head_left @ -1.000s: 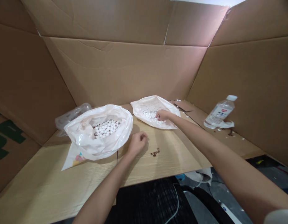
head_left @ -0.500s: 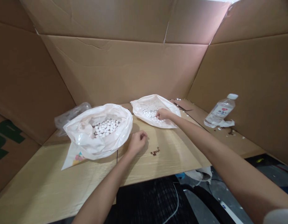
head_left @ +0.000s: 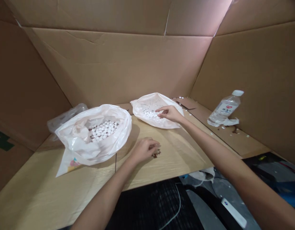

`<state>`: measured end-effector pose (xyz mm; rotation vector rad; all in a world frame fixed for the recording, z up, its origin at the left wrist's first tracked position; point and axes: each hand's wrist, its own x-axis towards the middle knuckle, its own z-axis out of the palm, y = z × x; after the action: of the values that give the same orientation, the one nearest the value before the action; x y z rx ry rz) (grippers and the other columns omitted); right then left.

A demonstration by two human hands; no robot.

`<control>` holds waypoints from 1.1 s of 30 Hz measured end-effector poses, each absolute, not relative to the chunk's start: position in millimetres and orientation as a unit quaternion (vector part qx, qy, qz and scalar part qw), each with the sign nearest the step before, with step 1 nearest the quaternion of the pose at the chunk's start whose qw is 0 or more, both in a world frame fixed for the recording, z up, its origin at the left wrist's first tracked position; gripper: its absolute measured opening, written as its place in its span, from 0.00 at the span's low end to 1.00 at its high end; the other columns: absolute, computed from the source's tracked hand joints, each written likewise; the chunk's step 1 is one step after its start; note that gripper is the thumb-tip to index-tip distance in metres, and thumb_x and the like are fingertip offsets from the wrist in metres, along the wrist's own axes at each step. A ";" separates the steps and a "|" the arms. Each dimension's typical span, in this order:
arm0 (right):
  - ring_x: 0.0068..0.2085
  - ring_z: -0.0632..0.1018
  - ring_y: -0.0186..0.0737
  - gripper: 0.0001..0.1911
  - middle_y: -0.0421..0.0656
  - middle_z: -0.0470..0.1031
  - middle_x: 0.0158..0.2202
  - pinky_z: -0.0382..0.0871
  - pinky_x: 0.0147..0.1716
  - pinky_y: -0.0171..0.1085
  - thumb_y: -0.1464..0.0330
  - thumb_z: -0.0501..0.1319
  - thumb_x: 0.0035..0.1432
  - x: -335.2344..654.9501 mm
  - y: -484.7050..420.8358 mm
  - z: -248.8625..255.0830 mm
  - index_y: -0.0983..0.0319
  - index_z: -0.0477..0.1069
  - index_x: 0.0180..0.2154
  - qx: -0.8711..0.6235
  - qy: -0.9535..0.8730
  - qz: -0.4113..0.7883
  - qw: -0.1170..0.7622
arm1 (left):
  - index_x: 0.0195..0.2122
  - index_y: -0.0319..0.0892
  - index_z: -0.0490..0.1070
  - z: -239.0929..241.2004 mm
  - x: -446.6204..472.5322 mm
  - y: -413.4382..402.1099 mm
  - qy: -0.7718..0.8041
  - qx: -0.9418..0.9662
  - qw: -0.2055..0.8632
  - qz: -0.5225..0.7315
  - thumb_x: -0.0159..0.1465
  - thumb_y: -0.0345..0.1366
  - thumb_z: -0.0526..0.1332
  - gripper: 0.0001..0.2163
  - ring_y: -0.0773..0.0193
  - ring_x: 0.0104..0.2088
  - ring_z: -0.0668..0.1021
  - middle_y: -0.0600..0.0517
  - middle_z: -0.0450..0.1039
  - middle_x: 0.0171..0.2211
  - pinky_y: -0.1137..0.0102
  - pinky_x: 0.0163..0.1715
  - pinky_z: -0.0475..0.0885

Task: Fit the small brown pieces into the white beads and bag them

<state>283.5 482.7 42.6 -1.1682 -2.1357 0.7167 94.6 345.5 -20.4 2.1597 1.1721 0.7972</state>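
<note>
Small white balls (head_left: 151,113) lie inside the right white plastic bag (head_left: 147,99), whose mouth is spread wide. Over its opening hovers my right hand (head_left: 170,113), thumb and forefinger apart, with nothing visible between them. My left hand (head_left: 144,149) is low over the table just beside a little heap of reddish-brown bits (head_left: 157,154). Its fingers reach out to the right, partly bent, with a gap at the thumb. The left white plastic bag (head_left: 123,137) is nearer me, holding more white balls (head_left: 105,130) mixed with brown pieces.
A clear bottle with a white cap (head_left: 224,108) stands tilted in view at the right, by crumpled white tissue (head_left: 231,121) and scattered white bits. Clear plastic (head_left: 66,118) lies behind the left bag. Cardboard walls (head_left: 114,60) enclose the table (head_left: 90,182) on three sides.
My right hand has lifted from among the balls and its fingers have spread. My left hand has moved right and down to the brown bits, its fingers uncurling. The view has shifted slightly.
</note>
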 end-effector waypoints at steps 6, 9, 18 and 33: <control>0.34 0.78 0.37 0.23 0.45 0.78 0.44 0.76 0.37 0.40 0.60 0.74 0.38 256.7 459.0 7.6 0.63 0.78 0.38 -0.310 -0.588 0.579 0.471 | 0.37 0.42 0.79 -21.9 103.8 345.0 0.405 0.827 0.279 0.271 0.62 0.29 0.58 0.09 0.60 0.38 0.75 0.48 0.74 0.33 0.69 0.40 0.67; 0.32 0.77 0.34 0.23 0.43 0.78 0.42 0.74 0.38 0.36 0.61 0.75 0.38 242.4 449.0 -3.0 0.60 0.78 0.39 -0.278 -0.500 0.664 0.481 | 0.31 0.41 0.79 -25.8 106.2 346.4 0.417 0.807 0.310 0.280 0.62 0.29 0.58 0.09 0.63 0.34 0.76 0.49 0.73 0.32 0.71 0.37 0.68; 0.24 0.73 0.26 0.17 0.40 0.80 0.35 0.72 0.28 0.28 0.66 0.76 0.37 241.8 434.7 -14.8 0.60 0.79 0.34 -0.220 -0.416 0.774 0.424 | 0.30 0.39 0.78 -20.5 99.4 348.1 0.513 0.617 0.426 0.417 0.59 0.33 0.61 0.07 0.63 0.30 0.76 0.50 0.78 0.29 0.71 0.32 0.69; 0.30 0.78 0.31 0.16 0.42 0.80 0.35 0.74 0.31 0.32 0.68 0.74 0.42 245.8 438.4 -22.7 0.61 0.80 0.37 -0.221 -0.493 0.767 0.346 | 0.26 0.39 0.80 -14.5 84.4 356.8 0.445 0.253 0.621 0.593 0.39 0.27 0.75 0.11 0.68 0.33 0.79 0.51 0.80 0.29 0.75 0.38 0.73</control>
<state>245.8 438.4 -22.7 -0.5746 -1.2783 1.9917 84.4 356.8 -14.5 0.5820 1.0234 1.3629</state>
